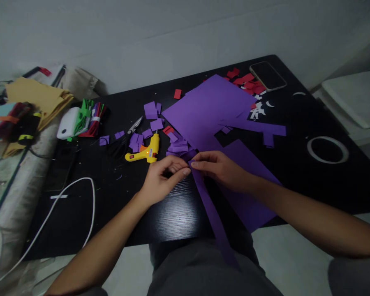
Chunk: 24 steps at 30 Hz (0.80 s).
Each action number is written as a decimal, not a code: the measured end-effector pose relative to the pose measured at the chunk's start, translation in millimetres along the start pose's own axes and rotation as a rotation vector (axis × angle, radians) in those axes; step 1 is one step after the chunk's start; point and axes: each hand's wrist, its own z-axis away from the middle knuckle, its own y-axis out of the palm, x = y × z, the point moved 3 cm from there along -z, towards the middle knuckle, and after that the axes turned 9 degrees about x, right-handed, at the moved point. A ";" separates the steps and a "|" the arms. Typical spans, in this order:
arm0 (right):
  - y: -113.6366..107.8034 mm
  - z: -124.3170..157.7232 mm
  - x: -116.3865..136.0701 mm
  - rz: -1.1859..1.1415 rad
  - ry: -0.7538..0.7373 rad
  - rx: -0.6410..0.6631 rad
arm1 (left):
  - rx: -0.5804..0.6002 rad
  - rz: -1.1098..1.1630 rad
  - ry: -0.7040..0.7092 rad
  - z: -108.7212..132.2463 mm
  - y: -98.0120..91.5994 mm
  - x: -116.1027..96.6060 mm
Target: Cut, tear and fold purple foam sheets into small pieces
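A long purple paper strip (210,209) hangs from my fingers down over the table's front edge toward my lap. My right hand (217,166) pinches its upper end between thumb and fingers. My left hand (165,176) is closed at the same end, thumb and fingertips meeting at the strip's edge. Just beyond the hands lie small folded purple paper pieces (178,146) and a yellow glue gun (146,152). Large purple sheets (212,107) spread behind and to the right, one partly under my right forearm.
Scissors (120,146) lie left of the glue gun. Red scraps (249,84), white scraps (258,110) and a phone (268,76) are at the back right. A tape roll (327,149) sits on the right. A white cable (92,205) crosses the left side, near bundled pipe cleaners (95,119).
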 end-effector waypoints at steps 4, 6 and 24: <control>-0.4 0.4 -1.5 0.008 0.012 0.020 | -0.064 -0.127 0.093 -0.2 -7.5 -1.7; -0.6 0.8 -0.7 0.049 0.009 0.018 | -0.051 -0.137 0.095 -0.4 -7.2 -1.3; -0.5 1.4 5.8 0.233 -0.042 0.059 | -0.004 0.122 -0.081 -4.4 -6.4 -2.3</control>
